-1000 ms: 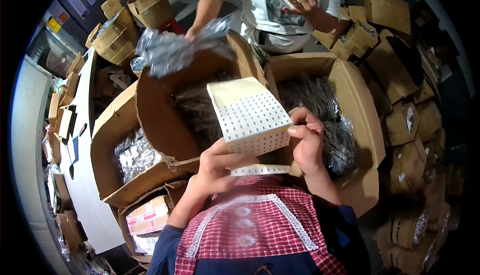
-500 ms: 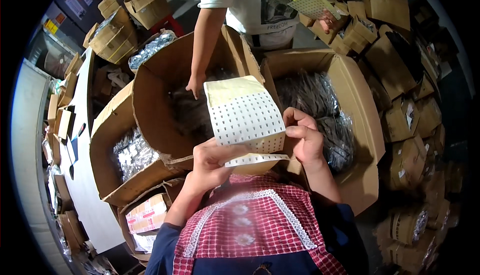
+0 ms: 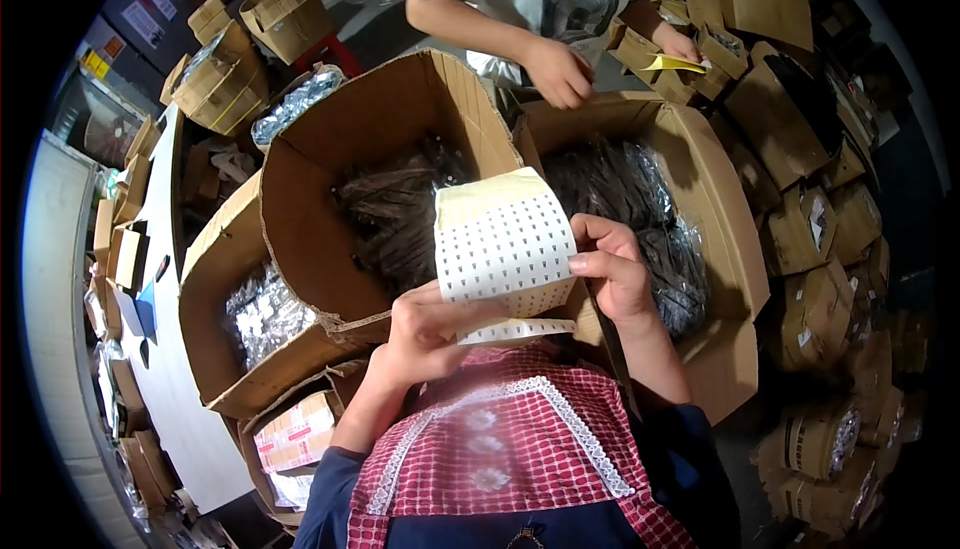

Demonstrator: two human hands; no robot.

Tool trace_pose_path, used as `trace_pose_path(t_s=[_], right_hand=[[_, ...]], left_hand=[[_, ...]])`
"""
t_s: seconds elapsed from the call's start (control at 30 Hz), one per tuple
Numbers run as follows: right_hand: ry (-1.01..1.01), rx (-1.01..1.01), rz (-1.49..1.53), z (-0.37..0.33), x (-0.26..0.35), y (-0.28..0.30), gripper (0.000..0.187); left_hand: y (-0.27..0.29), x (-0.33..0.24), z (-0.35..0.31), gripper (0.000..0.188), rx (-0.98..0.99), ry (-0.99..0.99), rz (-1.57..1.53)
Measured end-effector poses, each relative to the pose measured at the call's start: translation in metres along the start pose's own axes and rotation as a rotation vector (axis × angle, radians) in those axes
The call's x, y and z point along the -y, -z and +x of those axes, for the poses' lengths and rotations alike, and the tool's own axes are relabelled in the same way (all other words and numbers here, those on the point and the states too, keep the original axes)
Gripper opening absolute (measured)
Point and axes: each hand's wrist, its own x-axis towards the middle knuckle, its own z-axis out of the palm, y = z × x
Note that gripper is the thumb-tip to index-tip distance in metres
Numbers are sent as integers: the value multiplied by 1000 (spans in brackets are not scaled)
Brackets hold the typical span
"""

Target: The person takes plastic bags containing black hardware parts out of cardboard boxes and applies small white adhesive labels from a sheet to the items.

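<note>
A curled white and pale-yellow sticker sheet (image 3: 508, 241), printed with rows of small dark marks, hangs between my hands above the boxes. Its lower part folds back toward me in a narrow strip. My left hand (image 3: 422, 331) is closed on its lower left edge. At the right edge my right hand (image 3: 612, 267) pinches with thumb and forefinger; whether a single sticker is between them is too small to tell. Beyond the sheet, a large cardboard box (image 3: 330, 169) holds dark items in clear plastic. Another carton (image 3: 725, 219) to the right holds similar wrapped pieces.
Across the boxes stands a co-worker, one hand (image 3: 560, 73) over the right carton, the other with a yellow-edged sheet (image 3: 677, 63). A smaller box (image 3: 215, 249) of shiny packets is at left, beside a white table (image 3: 190, 419). Cartons (image 3: 810, 319) pile up at right.
The co-worker's hand has come up out of the large box and moved right; their other hand has lowered and tilted its sheet. My sticker sheet has shifted slightly right and down.
</note>
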Motion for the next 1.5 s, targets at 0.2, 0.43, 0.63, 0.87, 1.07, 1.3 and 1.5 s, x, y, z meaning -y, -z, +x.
trace_pose_path(t_s=[0.2, 0.43, 0.63, 0.87, 1.07, 1.3, 1.5], right_hand=[[3, -33, -46, -2, 0, -3, 13], [33, 15, -26, 0, 3, -1, 13], [34, -25, -95, 0, 4, -5, 12], [64, -9, -108, 2, 9, -7, 10], [76, -27, -102, 1, 11, -9, 9], [122, -50, -131, 0, 13, -8, 12], [134, -37, -88, 1, 19, -9, 10]], left_hand=[[0, -2, 2, 49, -23, -99, -1], [2, -3, -2, 45, -9, -90, 31], [3, -2, -6, 43, -8, -107, 51], [3, -2, -9, 49, 2, -92, 39], [1, -3, -10, 49, -19, -117, 60], [2, -8, -9, 45, 20, -169, 72], [-1, -5, -11, 49, -6, -170, 90]])
